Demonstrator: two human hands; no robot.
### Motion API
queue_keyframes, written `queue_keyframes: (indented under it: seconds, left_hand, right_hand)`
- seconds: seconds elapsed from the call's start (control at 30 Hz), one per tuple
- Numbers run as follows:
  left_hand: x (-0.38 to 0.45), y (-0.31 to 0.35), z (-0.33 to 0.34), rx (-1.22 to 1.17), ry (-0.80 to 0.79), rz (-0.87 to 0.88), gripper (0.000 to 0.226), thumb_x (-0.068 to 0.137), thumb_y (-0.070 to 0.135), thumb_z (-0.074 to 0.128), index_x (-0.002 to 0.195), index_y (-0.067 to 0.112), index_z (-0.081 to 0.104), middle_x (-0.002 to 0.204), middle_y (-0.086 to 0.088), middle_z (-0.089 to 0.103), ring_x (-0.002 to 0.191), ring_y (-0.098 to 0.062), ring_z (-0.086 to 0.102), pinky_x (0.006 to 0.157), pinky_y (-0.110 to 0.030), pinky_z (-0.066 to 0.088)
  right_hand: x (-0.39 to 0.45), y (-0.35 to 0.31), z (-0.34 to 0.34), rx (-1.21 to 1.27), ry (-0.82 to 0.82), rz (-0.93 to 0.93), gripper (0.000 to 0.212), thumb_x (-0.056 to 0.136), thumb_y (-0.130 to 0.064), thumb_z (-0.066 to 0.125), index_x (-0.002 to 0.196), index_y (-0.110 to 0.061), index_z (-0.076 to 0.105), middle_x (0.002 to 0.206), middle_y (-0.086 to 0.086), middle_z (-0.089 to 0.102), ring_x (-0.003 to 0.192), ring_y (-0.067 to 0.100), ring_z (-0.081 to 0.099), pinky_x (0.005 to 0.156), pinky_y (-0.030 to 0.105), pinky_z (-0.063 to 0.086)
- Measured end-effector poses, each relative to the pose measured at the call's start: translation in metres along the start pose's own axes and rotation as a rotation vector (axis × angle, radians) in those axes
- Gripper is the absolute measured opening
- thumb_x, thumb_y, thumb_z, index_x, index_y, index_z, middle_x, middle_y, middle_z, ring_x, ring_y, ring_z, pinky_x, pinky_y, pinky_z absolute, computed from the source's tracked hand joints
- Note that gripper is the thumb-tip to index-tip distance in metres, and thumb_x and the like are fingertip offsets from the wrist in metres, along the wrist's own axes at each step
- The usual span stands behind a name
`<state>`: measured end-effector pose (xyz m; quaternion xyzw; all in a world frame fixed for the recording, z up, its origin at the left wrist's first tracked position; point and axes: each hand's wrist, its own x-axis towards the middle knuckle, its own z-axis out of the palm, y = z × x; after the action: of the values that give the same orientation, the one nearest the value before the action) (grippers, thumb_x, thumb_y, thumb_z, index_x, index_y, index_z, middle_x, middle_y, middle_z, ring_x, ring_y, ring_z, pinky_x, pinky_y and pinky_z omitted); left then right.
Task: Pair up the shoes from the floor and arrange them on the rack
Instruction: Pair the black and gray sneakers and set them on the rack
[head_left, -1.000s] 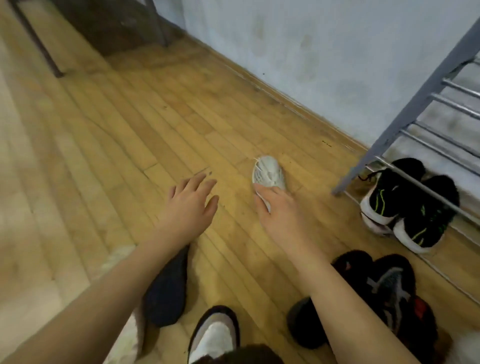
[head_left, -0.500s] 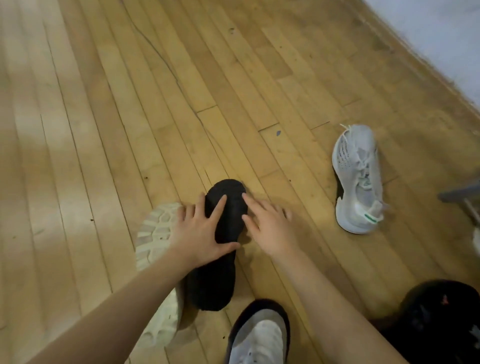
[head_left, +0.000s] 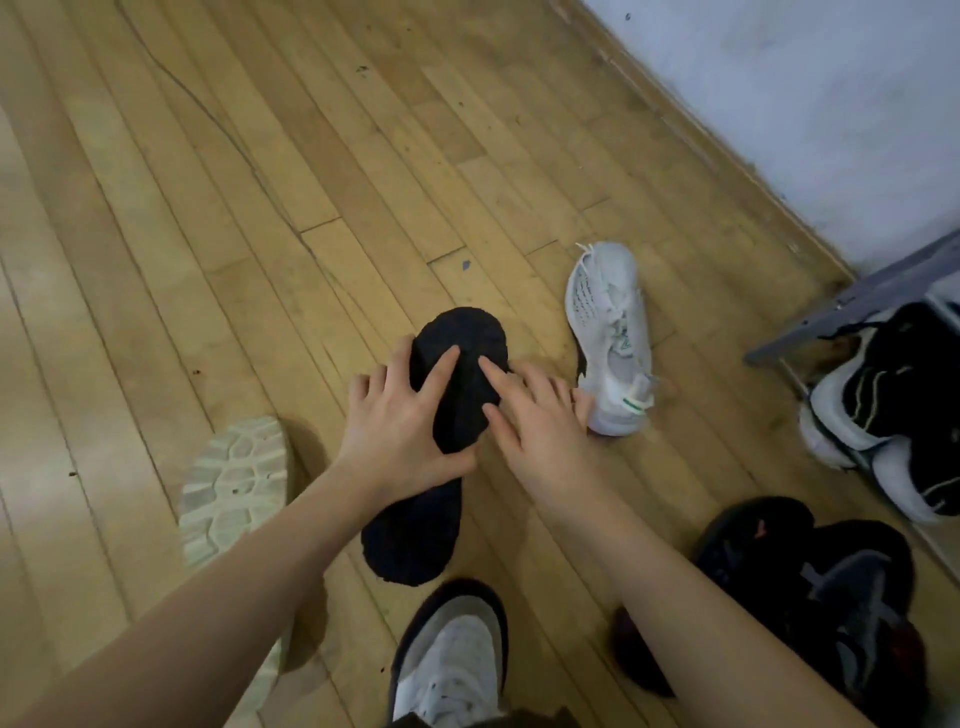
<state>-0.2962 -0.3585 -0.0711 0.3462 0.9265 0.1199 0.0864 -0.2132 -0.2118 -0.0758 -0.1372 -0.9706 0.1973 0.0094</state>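
Covering most of the view is a wood floor (head_left: 218, 218) of long yellow-brown boards, with a dark crack line running across it. A pale wall (head_left: 810, 93) stands at the top right, meeting the floor at a low strip.

Next comes the grey rack (head_left: 852, 306) at the right edge. Only its corner shows. A pair of black and white shoes (head_left: 883, 410) sits at its bottom, partly cut off by the edge.

Two bare arms reach in from below. They hide part of a dark shoe pile (head_left: 831, 587) at the lower right, so I cannot tell how many shoes are there.

A black fuzzy slipper (head_left: 447, 525) lies on the floor in the middle. The left hand (head_left: 400, 421) rests on it with fingers spread wide and the thumb bent around its side. The right hand (head_left: 540, 415) touches it with straight fingers, holding nothing.

A white sneaker (head_left: 610, 332) lies just beside the right hand. A shoe showing its pale bumpy sole (head_left: 236, 483) lies at the left, half hidden by the left arm. A white shoe with a black edge (head_left: 452, 660) is at the bottom, cut off.
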Motion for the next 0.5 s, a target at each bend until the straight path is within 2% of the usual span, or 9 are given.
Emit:
queue_keyframes:
  seconds: [0.23,0.3,0.4,0.5]
  left_hand:
    - [0.026,0.114,-0.017,-0.135,0.048,0.198,0.092,0.055,0.069,0.056,0.125,0.016,0.032,0.141,-0.022,0.039,0.113,-0.036,0.053,0.087,-0.045,0.038]
    - [0.027,0.152,-0.016,-0.154,0.051,0.275,0.092,0.055,0.07,0.054,0.125,0.016,0.033,0.142,-0.024,0.036,0.111,-0.037,0.054,0.088,-0.046,0.038]
    - [0.021,0.206,-0.012,-0.204,0.042,0.391,0.094,0.056,0.071,0.051,0.128,0.012,0.039,0.142,-0.027,0.034,0.119,-0.038,0.049,0.093,-0.049,0.038]
    - [0.005,0.254,-0.005,-0.242,0.019,0.503,0.095,0.059,0.072,0.052,0.13,0.011,0.041,0.143,-0.025,0.035,0.116,-0.039,0.052,0.09,-0.047,0.043]
  right_hand:
    - [-0.055,0.061,-0.083,-0.084,0.219,0.182,0.048,0.096,-0.04,0.024,0.142,-0.034,0.034,0.139,0.006,0.043,0.116,0.026,0.044,0.093,0.038,0.023]
    - [-0.079,0.081,-0.104,-0.122,0.261,0.251,0.048,0.096,-0.04,0.023,0.143,-0.035,0.033,0.139,0.005,0.042,0.116,0.027,0.044,0.094,0.039,0.023]
    - [-0.122,0.111,-0.13,-0.146,0.302,0.337,0.049,0.095,-0.042,0.021,0.143,-0.037,0.031,0.14,0.002,0.04,0.119,0.025,0.04,0.095,0.039,0.02]
    - [-0.172,0.138,-0.147,-0.171,0.34,0.398,0.05,0.095,-0.043,0.022,0.143,-0.036,0.033,0.139,0.003,0.041,0.121,0.022,0.039,0.096,0.038,0.02]
